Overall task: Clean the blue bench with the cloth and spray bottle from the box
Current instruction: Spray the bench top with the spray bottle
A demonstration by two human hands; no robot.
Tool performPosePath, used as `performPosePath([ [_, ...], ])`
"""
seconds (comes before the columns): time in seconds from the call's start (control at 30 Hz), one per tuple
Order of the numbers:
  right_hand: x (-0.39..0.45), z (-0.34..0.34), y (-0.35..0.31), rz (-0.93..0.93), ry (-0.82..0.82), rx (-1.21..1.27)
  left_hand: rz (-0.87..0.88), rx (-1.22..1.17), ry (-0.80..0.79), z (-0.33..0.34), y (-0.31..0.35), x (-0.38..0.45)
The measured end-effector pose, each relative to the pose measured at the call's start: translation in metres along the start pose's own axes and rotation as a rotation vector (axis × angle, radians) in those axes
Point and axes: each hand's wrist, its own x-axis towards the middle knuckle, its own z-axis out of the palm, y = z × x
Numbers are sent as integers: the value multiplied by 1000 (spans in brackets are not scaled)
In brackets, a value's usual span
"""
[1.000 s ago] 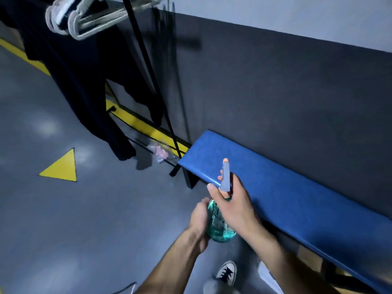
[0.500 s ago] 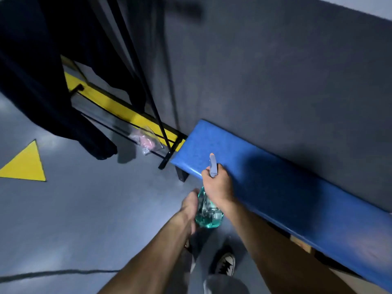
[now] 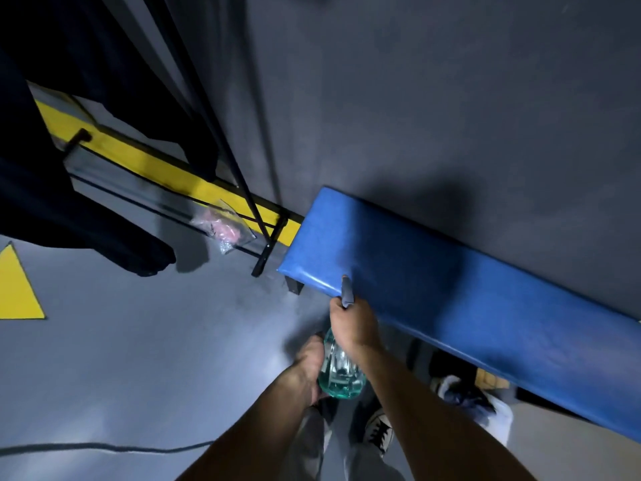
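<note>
both hands hold the spray bottle [image 3: 341, 374] — left hand [image 3: 311, 362] low, right hand [image 3: 353, 322] gripping its top beside the blue bench [image 3: 451, 293].

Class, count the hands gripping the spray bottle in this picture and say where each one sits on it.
2. The left hand holds the spray bottle at its clear lower body; the right hand grips its neck, just below the grey nozzle by the blue bench.

You see the desk [image 3: 468, 300], a long blue padded seat along the grey wall. The clear spray bottle [image 3: 341, 374] with teal liquid stands upright just before its near left corner.
</note>
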Motion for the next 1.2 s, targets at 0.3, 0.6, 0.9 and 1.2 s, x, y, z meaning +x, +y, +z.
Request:
performPosePath([
  [0.3, 1, -15, 20, 108, -3, 80, 8, 222, 64, -17, -35, 107],
  [0.6, 7, -44, 55, 127, 63, 92, 82, 364, 79, 32, -46, 51],
  [0.9, 8, -93, 103, 199, 115, 187, 10, 359, 125, 87, -85, 11],
  [1.2, 11, -129, 143, 266, 77, 202, 37, 400, 74, 109, -130, 39],
])
